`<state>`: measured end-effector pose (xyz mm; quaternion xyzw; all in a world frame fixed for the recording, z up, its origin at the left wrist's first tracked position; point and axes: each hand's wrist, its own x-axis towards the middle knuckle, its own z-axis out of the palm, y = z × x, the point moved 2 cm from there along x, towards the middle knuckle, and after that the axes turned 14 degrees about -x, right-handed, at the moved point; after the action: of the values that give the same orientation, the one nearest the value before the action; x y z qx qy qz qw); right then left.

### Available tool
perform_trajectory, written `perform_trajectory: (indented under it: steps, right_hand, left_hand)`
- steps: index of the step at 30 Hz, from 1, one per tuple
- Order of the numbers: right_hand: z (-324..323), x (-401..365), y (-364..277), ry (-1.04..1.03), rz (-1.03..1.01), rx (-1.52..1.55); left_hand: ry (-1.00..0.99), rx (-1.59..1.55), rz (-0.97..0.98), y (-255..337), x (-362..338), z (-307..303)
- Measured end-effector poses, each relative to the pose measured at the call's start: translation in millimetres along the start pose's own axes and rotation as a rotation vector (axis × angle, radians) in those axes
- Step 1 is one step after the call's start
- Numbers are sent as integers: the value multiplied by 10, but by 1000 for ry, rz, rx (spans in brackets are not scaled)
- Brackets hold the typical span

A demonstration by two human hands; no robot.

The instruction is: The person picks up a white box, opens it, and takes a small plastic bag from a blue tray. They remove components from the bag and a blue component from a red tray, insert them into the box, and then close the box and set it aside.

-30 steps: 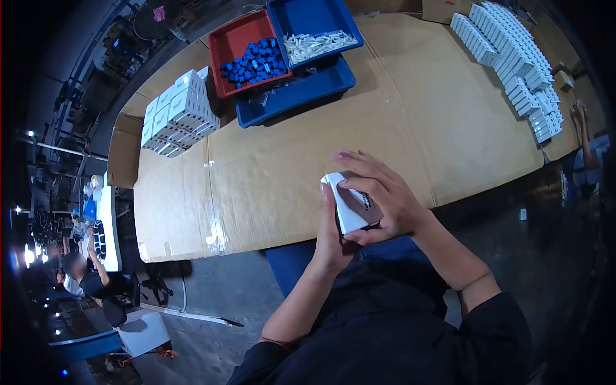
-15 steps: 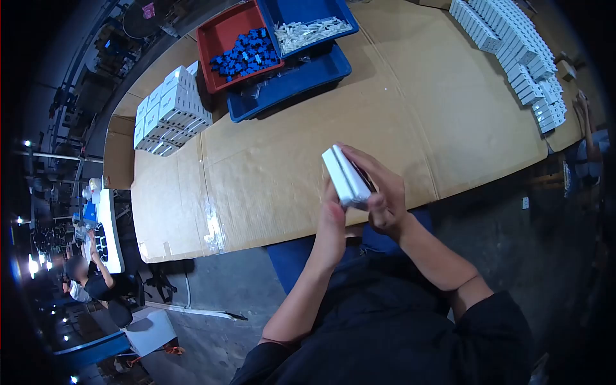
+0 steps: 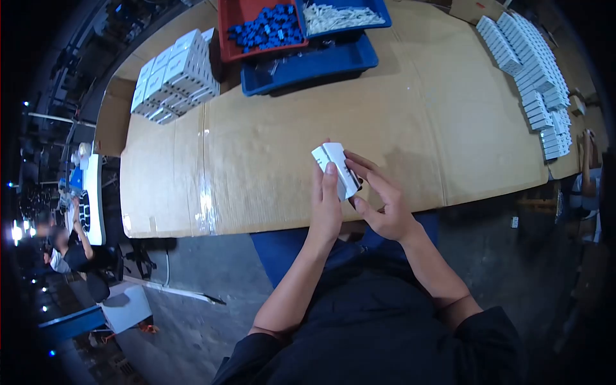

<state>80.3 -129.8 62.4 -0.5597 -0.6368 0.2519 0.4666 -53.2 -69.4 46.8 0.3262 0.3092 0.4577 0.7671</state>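
Note:
A small white box-shaped piece [image 3: 339, 172] is held above the cardboard-covered table, near its front edge. My left hand [image 3: 327, 202] grips it from the left, the thumb lying on its face. On the other side my right hand [image 3: 388, 208] touches the piece's right side with its fingertips, fingers bent around the edge. A dark part shows at the piece's lower right, by the right fingers. Whether that is a separate part I cannot tell.
White boxes [image 3: 170, 80] are stacked at the back left. Behind lie a red bin [image 3: 230, 19] of blue pieces, a blue bin [image 3: 378, 14] of white pieces and another blue tray [image 3: 308, 76]. White units [image 3: 532, 70] stand in rows at right. Co-workers sit left and right.
The white piece has turned to show more of its broad face. My left thumb has moved onto that face, and my right fingers have opened out. The camera view has shifted.

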Motion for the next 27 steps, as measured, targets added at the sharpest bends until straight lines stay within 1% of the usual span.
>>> perform_trajectory:
  steps: [2,3,6,9,11,16,17,20,23,26,27]
  right_hand:
    - [123,-17,64,57,-7,-10]
    - [132,-20,62,61,-30,-68]
    - [171,40,58,80,-100,-199]
    - [253,71,88,106,-120,-267]
    - [303,80,93,86,-119,-335]
    - [373,141,114,79,-124,-291]
    - [369,146,123,71,-115,-278]
    - [355,140,192,52,-147,-300]
    - [363,97,187,56,-156,-305]
    - [414,26,209,150,-216,-305]
    - [430,-6,233,171,-205,-307]
  left_hand:
    - [24,17,-28,-45,18,-75]
    - [2,60,-33,-35,8,-85]
    - [54,69,-23,2,-11,-81]
    - [133,-22,-95,17,1,-92]
    - [163,-41,-95,51,8,-59]
    - [150,16,-14,110,57,-41]
    - [176,-1,-10,137,58,-12]
    - [166,4,-23,144,65,-22]
    - [181,67,-1,123,-9,-5]
    - [207,72,-7,84,-78,30]
    - [224,73,-15,58,-93,44]
